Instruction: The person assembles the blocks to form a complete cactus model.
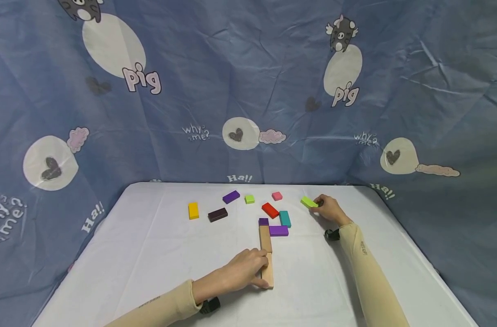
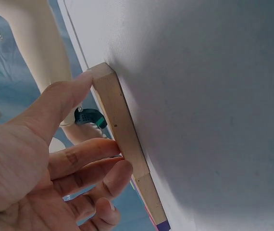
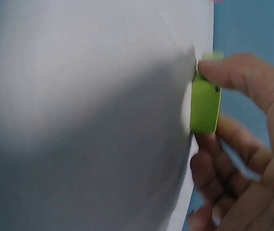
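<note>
Wooden block (image 1: 268, 273), nearest, on white table (image 1: 171, 254); left hand (image 1: 244, 269) grips it, thumb and fingers. Second wooden block (image 1: 265, 238) at its far end, small purple block (image 1: 263, 221) just beyond. Farther, rightward: right hand (image 1: 331, 210) pinching lime-green block (image 1: 308, 202).

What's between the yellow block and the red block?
In the head view, the dark block lies directly between the yellow block and the red block; otherwise that line is bare.
</note>
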The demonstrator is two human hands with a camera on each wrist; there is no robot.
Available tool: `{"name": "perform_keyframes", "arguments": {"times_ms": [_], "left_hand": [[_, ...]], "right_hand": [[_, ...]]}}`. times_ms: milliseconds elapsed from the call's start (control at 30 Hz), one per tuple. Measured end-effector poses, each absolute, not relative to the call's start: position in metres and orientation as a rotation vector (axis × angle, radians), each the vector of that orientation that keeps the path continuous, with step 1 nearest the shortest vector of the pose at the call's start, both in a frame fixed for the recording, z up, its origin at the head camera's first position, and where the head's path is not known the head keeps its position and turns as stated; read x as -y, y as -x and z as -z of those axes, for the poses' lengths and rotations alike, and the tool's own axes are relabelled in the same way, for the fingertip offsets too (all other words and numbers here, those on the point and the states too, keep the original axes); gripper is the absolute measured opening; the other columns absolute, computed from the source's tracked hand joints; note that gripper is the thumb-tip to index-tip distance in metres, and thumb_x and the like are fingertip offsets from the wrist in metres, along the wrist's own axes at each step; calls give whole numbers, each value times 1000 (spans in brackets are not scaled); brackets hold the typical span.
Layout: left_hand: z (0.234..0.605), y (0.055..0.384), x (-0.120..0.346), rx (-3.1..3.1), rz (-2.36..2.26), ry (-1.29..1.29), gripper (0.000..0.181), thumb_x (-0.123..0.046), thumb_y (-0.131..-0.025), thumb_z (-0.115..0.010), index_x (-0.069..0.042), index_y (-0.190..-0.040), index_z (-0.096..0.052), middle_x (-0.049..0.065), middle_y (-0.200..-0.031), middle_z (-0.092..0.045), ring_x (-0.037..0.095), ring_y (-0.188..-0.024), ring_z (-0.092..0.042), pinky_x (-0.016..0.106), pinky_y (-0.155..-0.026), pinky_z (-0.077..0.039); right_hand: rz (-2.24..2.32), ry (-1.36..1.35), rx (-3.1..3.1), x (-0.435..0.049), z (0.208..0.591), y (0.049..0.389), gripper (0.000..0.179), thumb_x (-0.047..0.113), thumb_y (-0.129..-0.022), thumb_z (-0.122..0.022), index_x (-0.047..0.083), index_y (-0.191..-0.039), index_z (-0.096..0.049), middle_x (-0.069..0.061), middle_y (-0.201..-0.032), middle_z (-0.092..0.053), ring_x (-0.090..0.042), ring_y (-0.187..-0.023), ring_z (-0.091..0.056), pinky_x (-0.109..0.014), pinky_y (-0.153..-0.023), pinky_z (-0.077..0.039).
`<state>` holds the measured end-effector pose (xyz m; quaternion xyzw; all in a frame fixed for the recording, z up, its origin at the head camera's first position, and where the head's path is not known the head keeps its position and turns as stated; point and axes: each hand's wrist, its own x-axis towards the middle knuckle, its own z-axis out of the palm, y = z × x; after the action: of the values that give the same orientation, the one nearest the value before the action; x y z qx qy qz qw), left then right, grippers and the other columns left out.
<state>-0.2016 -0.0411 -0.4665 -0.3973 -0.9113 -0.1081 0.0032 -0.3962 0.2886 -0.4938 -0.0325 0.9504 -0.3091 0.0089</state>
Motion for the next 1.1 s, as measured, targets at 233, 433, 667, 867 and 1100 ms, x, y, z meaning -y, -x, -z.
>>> {"name": "perform_keyframes", "arguments": {"times_ms": [233,433,667,867,1100], "left_hand": [[466,202,42,2856,357,1247,40,-48,-71,-80,-14,-90,-72,-11,-79,-50,3,-65,-38,19,-59,-35],[465,202,43,2849,345,1254,40,-48,-71,-79,-13,-90,-72,-10,-79,-51,3,-66,-38,19,-59,-35],[466,201,43,2844,348,1268,40,-48,-71,-79,-13,-90,-72,-9,-83,-54,3,-67,-39,19,-60,-36],[466,201,43,2841,346,1275,41,-49,-71,-79,-13,-90,-72,-9,-82,-53,3,-66,-39,19,-60,-36],[465,202,43,2826,348,1282,41,-49,-71,-79,-13,-90,-71,-10,-82,-53,3,-66,-39,19,-60,-36]], "right_hand": [[902,-83,-2993,-271,487,391,43,26,-81,-74,-6,-102,-56,-20,-98,-62,-26,-85,-58,-42,-80,-49],[858,-104,-2926,-272,485,391,59,38,-82,-72,-8,-112,-52,-22,-107,-59,-28,-90,-55,-41,-82,-47],[819,151,-2924,-284,477,394,74,37,-85,-66,-6,-139,-41,-26,-131,-52,-44,-120,-45,-65,-97,-28],[881,295,-2855,-295,484,400,61,20,-87,-61,4,-143,-42,-27,-141,-45,-45,-130,-42,-69,-103,-25],[905,307,-2877,-293,484,399,59,18,-86,-62,2,-140,-47,-28,-139,-48,-45,-129,-42,-66,-105,-26]]}}
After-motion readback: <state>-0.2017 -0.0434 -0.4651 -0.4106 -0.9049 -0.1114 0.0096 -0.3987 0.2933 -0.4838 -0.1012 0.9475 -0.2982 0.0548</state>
